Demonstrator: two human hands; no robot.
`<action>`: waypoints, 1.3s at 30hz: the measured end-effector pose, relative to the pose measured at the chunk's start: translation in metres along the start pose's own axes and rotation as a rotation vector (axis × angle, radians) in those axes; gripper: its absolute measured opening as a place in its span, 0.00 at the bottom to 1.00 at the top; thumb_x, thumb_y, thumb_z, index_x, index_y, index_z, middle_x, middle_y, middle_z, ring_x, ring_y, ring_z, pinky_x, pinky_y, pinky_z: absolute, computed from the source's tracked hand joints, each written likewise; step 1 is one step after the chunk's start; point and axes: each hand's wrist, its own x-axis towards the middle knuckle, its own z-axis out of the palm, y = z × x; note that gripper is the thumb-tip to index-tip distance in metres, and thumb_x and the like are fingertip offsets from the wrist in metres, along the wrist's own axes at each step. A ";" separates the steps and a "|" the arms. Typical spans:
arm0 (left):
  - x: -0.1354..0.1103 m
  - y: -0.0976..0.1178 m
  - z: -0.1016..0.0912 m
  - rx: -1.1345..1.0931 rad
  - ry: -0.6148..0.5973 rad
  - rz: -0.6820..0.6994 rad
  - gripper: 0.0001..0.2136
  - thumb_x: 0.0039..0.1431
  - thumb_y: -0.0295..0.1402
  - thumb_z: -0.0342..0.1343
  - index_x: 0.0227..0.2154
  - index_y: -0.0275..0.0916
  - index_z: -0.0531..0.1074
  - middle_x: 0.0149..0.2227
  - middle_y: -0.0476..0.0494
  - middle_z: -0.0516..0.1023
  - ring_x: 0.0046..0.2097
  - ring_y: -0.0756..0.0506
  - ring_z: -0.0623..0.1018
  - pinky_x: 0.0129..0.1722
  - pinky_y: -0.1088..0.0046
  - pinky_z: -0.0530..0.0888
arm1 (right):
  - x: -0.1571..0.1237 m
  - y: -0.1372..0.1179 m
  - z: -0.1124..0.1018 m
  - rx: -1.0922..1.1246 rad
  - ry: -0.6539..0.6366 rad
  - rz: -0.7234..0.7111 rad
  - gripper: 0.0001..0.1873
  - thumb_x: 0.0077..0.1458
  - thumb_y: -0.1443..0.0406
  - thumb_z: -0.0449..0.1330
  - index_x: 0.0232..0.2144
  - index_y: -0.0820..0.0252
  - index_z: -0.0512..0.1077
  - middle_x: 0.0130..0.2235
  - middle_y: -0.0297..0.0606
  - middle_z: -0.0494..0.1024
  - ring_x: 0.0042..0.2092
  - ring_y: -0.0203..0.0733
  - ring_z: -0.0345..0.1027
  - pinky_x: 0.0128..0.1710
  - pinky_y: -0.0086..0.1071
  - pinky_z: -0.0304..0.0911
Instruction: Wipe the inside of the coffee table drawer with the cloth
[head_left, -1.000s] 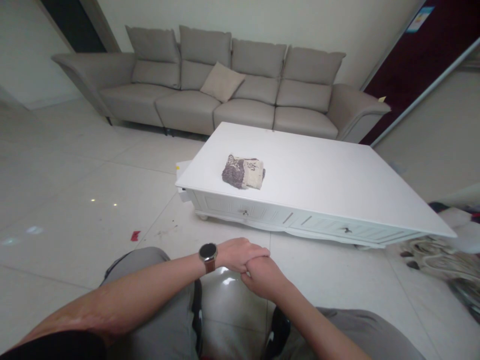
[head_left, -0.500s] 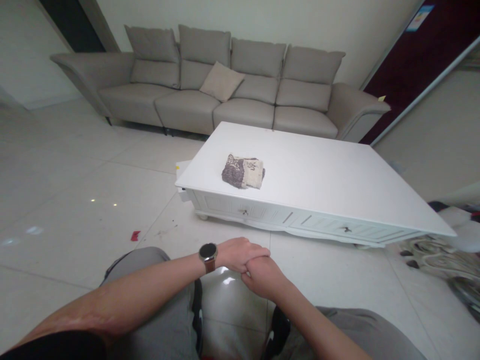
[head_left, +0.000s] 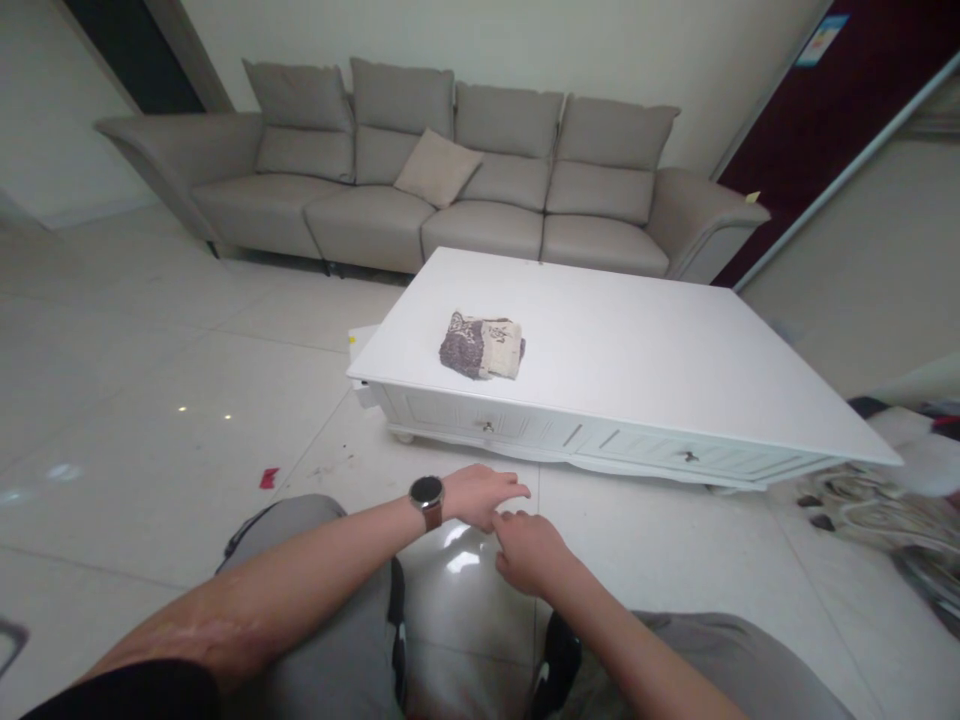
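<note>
My left hand [head_left: 481,495], a watch [head_left: 427,491] on its wrist, is stretched out above the floor between my knees. Its fingers are extended and partly apart, and nothing is in it. Just right of it and slightly nearer to me is my right hand [head_left: 529,553]. The fingers there are curled in, their tips at or very close to the left hand's lower side; no object shows in them. Beyond both hands, a folded dark-and-cream towel [head_left: 482,346] lies on the left part of a white coffee table [head_left: 637,350].
The table's front has drawers with small knobs [head_left: 690,457]. A grey sofa [head_left: 360,215] with a beige cushion [head_left: 438,167] stands behind it. A red scrap [head_left: 268,478] lies on the tiled floor at left. Several piled items [head_left: 862,510] sit on the right.
My hands were clasped together; now they have loosened, the left fingers stretched out and the right ones drawn back and curled. The towel stays on the table. The view has shifted slightly.
</note>
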 end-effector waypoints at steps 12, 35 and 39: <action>0.066 -0.070 0.018 -0.064 -0.069 -0.756 0.36 0.61 0.40 0.57 0.69 0.39 0.53 0.72 0.25 0.52 0.60 0.30 0.75 0.56 0.54 0.74 | 0.000 0.016 0.002 -0.050 -0.050 -0.019 0.20 0.59 0.63 0.55 0.53 0.59 0.75 0.51 0.51 0.80 0.52 0.55 0.75 0.47 0.44 0.68; 0.075 -0.087 0.033 -0.069 -0.215 -0.725 0.43 0.51 0.41 0.63 0.69 0.41 0.55 0.74 0.30 0.47 0.65 0.29 0.69 0.60 0.53 0.70 | 0.003 0.025 -0.014 -0.043 -0.011 0.030 0.21 0.61 0.63 0.55 0.55 0.59 0.74 0.54 0.51 0.78 0.55 0.58 0.72 0.49 0.47 0.67; 0.072 -0.079 0.031 -0.057 -0.246 -0.716 0.44 0.50 0.40 0.65 0.70 0.42 0.55 0.73 0.29 0.51 0.64 0.27 0.70 0.60 0.50 0.71 | 0.006 0.039 -0.024 -0.034 0.075 0.090 0.20 0.61 0.63 0.55 0.55 0.59 0.73 0.57 0.50 0.75 0.58 0.56 0.68 0.52 0.47 0.65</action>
